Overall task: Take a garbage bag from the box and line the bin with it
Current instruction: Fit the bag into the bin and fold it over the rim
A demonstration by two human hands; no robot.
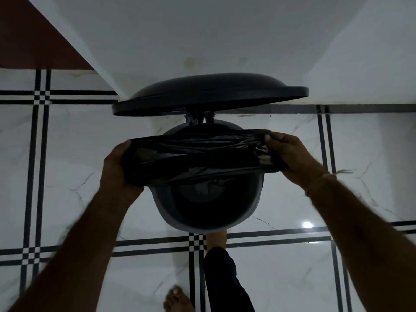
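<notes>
We are at the lining step: our left hand [119, 167] and right hand [290, 156] each clamp 1 end of the bag [198, 158], stretched above the bin [209, 199], its lid [209, 93] up. Next, we judge, the mouth must open over the rim. We count 1 bag, 1 bin, 2 hands

Both bare forearms reach up from the lower corners of the frame toward its middle. The left hand [117, 167] sits left of centre, fingers curled closed and thumb up. The right hand [290, 156] sits right of centre, fingers pinched shut, with a thin band at the wrist. The hands are well apart, level with each other. At the lower centre, one bare foot [177, 300] stands flat, and a dark-trousered leg [225, 278] stretches forward.
</notes>
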